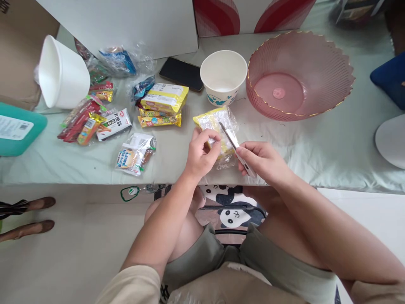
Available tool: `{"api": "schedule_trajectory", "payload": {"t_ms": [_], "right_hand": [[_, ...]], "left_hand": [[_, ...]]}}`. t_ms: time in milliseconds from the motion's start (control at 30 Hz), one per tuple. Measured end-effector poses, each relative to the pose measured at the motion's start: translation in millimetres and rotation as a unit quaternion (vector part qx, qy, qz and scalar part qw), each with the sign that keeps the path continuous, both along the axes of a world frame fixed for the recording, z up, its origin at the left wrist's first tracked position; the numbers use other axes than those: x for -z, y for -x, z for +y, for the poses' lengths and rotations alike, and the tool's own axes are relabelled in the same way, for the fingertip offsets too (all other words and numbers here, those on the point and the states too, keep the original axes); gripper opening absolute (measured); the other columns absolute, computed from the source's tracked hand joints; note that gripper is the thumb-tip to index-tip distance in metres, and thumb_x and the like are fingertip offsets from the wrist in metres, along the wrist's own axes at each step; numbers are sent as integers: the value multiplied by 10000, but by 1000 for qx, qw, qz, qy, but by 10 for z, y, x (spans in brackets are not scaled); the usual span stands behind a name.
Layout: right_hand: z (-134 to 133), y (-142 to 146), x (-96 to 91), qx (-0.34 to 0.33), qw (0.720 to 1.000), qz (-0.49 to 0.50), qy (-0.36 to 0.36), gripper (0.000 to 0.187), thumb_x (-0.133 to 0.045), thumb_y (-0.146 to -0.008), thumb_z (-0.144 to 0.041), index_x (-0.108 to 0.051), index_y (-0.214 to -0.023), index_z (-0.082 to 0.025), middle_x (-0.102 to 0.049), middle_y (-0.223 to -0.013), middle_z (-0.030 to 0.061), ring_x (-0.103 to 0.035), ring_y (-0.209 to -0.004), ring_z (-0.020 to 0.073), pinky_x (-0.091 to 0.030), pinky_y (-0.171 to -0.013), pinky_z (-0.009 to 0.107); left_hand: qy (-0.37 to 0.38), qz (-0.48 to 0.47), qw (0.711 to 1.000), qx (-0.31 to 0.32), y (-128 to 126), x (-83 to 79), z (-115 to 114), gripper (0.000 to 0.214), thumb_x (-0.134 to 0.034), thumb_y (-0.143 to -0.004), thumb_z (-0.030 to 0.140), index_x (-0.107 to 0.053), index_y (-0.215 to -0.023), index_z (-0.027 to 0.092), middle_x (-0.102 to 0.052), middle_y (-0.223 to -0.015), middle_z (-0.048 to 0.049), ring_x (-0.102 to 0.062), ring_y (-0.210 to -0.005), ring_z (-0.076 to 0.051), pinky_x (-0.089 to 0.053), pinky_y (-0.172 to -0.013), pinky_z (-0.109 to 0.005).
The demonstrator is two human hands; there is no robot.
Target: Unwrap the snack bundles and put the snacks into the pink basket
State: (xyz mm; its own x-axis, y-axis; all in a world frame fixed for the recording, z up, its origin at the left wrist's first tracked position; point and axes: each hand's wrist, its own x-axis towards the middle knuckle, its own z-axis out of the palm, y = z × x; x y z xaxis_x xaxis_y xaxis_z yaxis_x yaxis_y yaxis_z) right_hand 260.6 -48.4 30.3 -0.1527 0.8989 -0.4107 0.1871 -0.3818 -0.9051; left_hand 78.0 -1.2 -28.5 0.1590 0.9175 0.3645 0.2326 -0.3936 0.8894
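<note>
A yellow packet [211,118] in crinkled clear plastic wrap lies on the cloth-covered table in front of me. My left hand [204,153] rests at its near left side, fingers curled and thumb and forefinger pinched at the wrap. My right hand [261,160] is closed around a utility knife [243,158] with a pale handle. Its dark, narrow blade points away from me, over the packet. Just beyond the packet stands a white paper bowl [221,93] with a blue-green leaf print.
Right of the bowl sits a ribbed pink bowl [325,80] with a gold scalloped rim. Snack packets [164,99] and a black phone [181,74] lie to the left. A white tub [71,78] and a green container [22,141] stand farther left. White boxes [136,25] line the back.
</note>
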Motion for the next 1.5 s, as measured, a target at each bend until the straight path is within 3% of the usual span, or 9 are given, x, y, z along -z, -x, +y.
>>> {"api": "schedule_trajectory", "payload": {"t_ms": [300, 400, 533, 733, 1033, 1133, 1200, 1300, 1500], "right_hand": [[-67, -232, -49, -145, 985, -96, 15, 454, -611, -877, -601, -608, -648, -209, -621, -562, -3, -452, -480, 110, -352, -485, 264], [-84, -491, 18, -118, 978, -165, -56, 413, -596, -900, -568, -642, -678, -222, -587, -545, -12, -502, -503, 136, -363, -482, 269], [-95, -778, 226, 16, 893, -400, -207, 228, -638, -873, -432, -741, -798, -243, -715, -724, 38, -587, -601, 189, -387, -533, 309], [-95, -785, 309, 85, 792, -551, -250, 236, -618, -923, -352, -774, -1019, -203, -765, -1037, 183, -693, -1056, 411, -513, -840, 518], [-153, -169, 315, -72, 848, -365, -377, 440, -610, -945, -472, -652, -1280, -190, -704, -1261, 175, -675, -1153, 335, -552, -973, 499], [-171, -36, 362, -72, 846, -360, -387, 555, -670, -895, -496, -607, -1346, -178, -641, -1353, 207, -649, -1189, 365, -563, -945, 527], [-164, -10, 372, -70, 845, -368, -382, 511, -660, -888, -416, -604, -1345, -195, -625, -1375, 202, -645, -1191, 365, -566, -930, 528], [-133, -64, 354, -75, 847, -376, -369, 350, -577, -884, -259, -656, -1222, -210, -647, -1343, 181, -660, -1169, 341, -558, -934, 507], [-57, -341, 286, -61, 843, -413, -340, 119, -525, -848, -190, -627, -800, -231, -738, -1109, 120, -711, -1002, 285, -543, -862, 424]], "left_hand": [[10, -56, 992, -116, 174, 12, 91, 25, -607, -880, 233, -602, -884, 257, -587, -871, -5, -522, -721, -137, -443, -648, -275], [41, -84, 991, -99, 210, 21, 102, 117, -574, -946, 292, -576, -1062, 307, -615, -976, -7, -599, -810, -150, -495, -718, -284], [87, -39, 995, -36, 152, 57, 80, 572, -686, -939, 375, -351, -1402, 403, -652, -1182, -37, -705, -996, -200, -566, -834, -336], [63, 44, 997, 27, -50, 71, -92, 849, -865, -796, 361, -334, -1458, 360, -605, -1278, -84, -678, -1127, -246, -577, -934, -384], [-4, 184, 970, -161, 9, -34, -97, 197, -776, -784, 263, -621, -897, 218, -560, -1338, -142, -563, -1299, -324, -464, -1109, -488], [18, 155, 977, -143, 42, -58, -20, 138, -665, -871, 251, -563, -782, 230, -666, -960, -52, -643, -926, -206, -517, -872, -357], [68, 119, 981, -138, 53, -91, -6, 246, -627, -918, 294, -502, -715, 231, -545, -693, 18, -523, -661, -146, -447, -658, -292], [127, 39, 981, -140, 83, -129, -8, 375, -622, -927, 328, -401, -644, 221, -344, -585, 50, -362, -559, -109, -327, -527, -259], [275, -90, 943, -165, 226, -142, 58, 267, -584, -863, 263, -425, -653, 224, -407, -605, 43, -439, -498, -85, -376, -424, -200]]}}
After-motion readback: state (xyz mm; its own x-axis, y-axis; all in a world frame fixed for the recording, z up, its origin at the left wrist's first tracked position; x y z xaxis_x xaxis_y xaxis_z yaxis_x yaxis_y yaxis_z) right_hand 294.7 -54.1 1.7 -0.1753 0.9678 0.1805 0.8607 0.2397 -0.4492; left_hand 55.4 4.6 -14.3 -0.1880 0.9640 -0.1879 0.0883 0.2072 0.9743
